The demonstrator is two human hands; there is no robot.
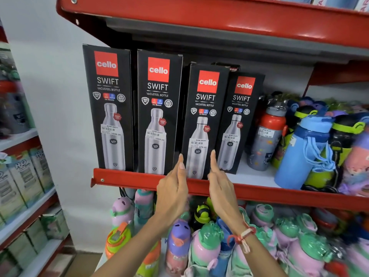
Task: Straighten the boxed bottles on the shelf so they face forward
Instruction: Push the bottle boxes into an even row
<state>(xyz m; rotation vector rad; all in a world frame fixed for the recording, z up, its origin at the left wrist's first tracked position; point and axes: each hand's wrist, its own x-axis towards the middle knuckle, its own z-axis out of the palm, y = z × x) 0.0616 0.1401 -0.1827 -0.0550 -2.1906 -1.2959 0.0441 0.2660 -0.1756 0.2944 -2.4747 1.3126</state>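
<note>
The left hand (172,188) and right hand (220,186), both open, flank the third box (203,120) (stiff card, likely top-heavy); grip its lower side edges.

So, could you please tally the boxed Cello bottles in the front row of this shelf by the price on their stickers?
Boxes priced 1099.00: 2, the far-left box and the second box.
Boxes priced 979.00: 2, the third box and the fourth box.
Total: 4

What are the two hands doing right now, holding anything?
Left hand: open, fingers straight, at the left edge of the third black Cello Swift bottle box; holding nothing.
Right hand: open, at that box's right edge; no grip.
</note>
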